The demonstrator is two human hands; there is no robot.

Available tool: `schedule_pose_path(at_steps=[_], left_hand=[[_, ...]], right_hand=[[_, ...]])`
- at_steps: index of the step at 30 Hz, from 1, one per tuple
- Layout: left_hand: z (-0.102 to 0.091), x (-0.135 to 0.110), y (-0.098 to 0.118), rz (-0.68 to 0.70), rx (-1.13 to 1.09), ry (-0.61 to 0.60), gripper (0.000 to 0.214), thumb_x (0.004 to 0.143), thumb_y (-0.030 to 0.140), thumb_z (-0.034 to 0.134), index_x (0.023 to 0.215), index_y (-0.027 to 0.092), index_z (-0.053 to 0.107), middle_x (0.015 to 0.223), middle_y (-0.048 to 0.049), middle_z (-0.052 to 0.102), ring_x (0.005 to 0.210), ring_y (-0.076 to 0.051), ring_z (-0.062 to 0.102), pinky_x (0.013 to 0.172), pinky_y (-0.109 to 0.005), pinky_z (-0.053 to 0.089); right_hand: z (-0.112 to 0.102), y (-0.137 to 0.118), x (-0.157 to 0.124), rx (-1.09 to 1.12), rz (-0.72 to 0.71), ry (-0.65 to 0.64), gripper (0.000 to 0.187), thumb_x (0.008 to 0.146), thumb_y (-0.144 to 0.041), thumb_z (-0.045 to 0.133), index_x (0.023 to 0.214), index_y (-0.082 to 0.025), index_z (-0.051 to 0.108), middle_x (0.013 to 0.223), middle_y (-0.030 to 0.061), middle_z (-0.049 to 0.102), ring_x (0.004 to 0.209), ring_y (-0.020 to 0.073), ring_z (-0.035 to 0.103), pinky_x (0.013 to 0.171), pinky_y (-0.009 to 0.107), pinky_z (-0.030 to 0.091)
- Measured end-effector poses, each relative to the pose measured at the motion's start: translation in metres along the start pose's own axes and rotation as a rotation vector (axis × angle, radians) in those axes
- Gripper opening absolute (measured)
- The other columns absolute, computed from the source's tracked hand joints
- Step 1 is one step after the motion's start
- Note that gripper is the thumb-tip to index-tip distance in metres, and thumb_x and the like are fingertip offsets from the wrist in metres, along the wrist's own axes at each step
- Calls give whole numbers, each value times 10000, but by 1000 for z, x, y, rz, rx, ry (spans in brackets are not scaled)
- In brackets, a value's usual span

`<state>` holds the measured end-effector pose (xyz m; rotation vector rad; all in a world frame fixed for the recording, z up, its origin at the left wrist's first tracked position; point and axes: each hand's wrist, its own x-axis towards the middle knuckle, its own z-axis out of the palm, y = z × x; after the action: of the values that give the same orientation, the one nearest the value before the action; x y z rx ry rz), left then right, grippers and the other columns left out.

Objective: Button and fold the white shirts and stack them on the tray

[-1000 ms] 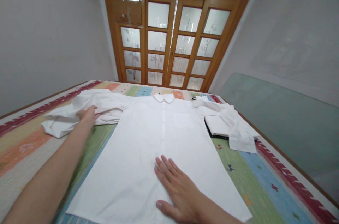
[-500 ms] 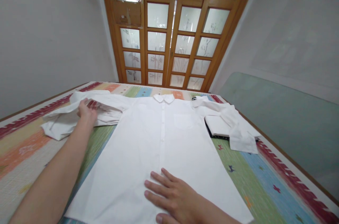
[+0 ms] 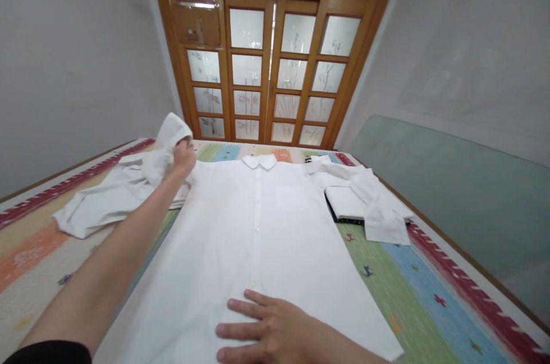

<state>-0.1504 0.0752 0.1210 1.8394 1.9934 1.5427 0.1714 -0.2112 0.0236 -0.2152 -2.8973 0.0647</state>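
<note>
A white collared shirt [image 3: 223,238] lies spread out front side up, its button strip running down the middle and its collar at the far end. My left hand [image 3: 184,159] is closed on the shirt's sleeve [image 3: 171,132] on the left, holding a fold of it up above the bedding. Crumpled white cloth [image 3: 103,200] lies beneath and to the left of that hand. My right hand [image 3: 275,329] rests flat on the lower front of the shirt, fingers spread. The other sleeve [image 3: 382,203] drapes bent over a folded white and black item [image 3: 344,203] on the right.
A striped, patterned cover [image 3: 412,272] lies under everything, with a raised pale green board [image 3: 451,169] along the right edge. Wooden doors with frosted panes [image 3: 275,66] stand beyond the far end. A grey wall [image 3: 77,54] rises on the left.
My left hand has closed on the sleeve and raised it, moving right toward the shirt's shoulder. My right hand stays flat on the shirt. The view has shifted slightly.
</note>
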Motion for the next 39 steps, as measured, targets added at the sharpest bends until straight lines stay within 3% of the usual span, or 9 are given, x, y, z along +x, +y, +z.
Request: schedule_pose_path(at_steps=[3, 7, 10, 16, 21, 24, 30, 34, 39], left_hand=[[34, -28, 27, 113, 356, -352, 372, 929, 135, 277, 1148, 11, 551, 1228, -238, 586, 1215, -295, 507, 1041, -420, 346], [70, -85, 43, 235, 422, -622, 337, 908, 222, 414, 1151, 146, 634, 1134, -137, 680, 1092, -251, 613, 971, -377, 413], [83, -116, 41, 274, 465, -726, 344, 911, 350, 435, 1125, 205, 662, 1144, -112, 693, 1086, -269, 623, 955, -407, 431], [84, -126, 29, 241, 599, -650, 594, 897, 601, 360, 1072, 140, 691, 1143, -201, 684, 1109, -343, 606, 960, -449, 413], [83, -126, 25, 191, 640, -656, 654, 880, 655, 328, 1078, 147, 690, 1115, -195, 697, 1076, -355, 620, 927, -484, 431], [84, -128, 25, 198, 642, -626, 624, 877, 636, 359, 1146, 156, 653, 1162, -179, 681, 1113, -342, 606, 960, -465, 422], [85, -127, 19, 213, 562, -667, 504, 937, 460, 318, 1249, 157, 572, 1219, -153, 650, 1168, -302, 578, 992, -431, 421], [89, -126, 9, 252, 509, -675, 530, 928, 338, 369, 1430, 169, 403, 1350, -157, 561, 1295, -327, 461, 1047, -521, 362], [95, -128, 6, 333, 495, -620, 552, 931, 333, 389, 1479, 277, 354, 1505, -100, 410, 1401, -367, 285, 1114, -662, 154]], right_hand=[[-2, -1, 0, 30, 9, -14, 381, 1006, -397, 406, 1368, -315, 494, 1504, -85, 386, 1457, 138, 157, 1198, 337, 200], [1, 0, -2, 65, -1, -42, 405, 1014, -396, 384, 1396, -288, 459, 1523, -74, 354, 1463, 160, 128, 1207, 356, 165], [4, 3, -3, 123, 18, -63, 389, 1032, -344, 335, 1399, -288, 453, 1528, -76, 342, 1463, 156, 131, 1209, 348, 143], [-20, 5, 3, 443, 126, -82, 397, 1015, -379, 392, 1373, -237, 490, 1449, -5, 489, 1411, 131, 309, 1193, 306, 165], [-32, 23, 15, 581, 295, 15, 313, 983, -287, 445, 1245, -220, 603, 1231, 36, 663, 1193, 145, 566, 1034, 283, 413], [-33, 56, 28, 447, 417, 183, 281, 913, -255, 534, 1162, -184, 641, 1142, 86, 689, 1081, 193, 613, 964, 334, 465], [-34, 158, 82, 117, 574, 442, 269, 843, -166, 564, 1099, -163, 644, 1150, 103, 672, 1093, 229, 569, 982, 395, 443], [-31, 209, 130, -77, 710, 379, 353, 825, -155, 554, 1170, -113, 618, 1209, 142, 634, 1132, 256, 523, 996, 402, 414], [-23, 235, 175, -271, 783, 274, 510, 829, -199, 551, 1330, -109, 523, 1389, 160, 506, 1296, 309, 372, 1048, 435, 334]])
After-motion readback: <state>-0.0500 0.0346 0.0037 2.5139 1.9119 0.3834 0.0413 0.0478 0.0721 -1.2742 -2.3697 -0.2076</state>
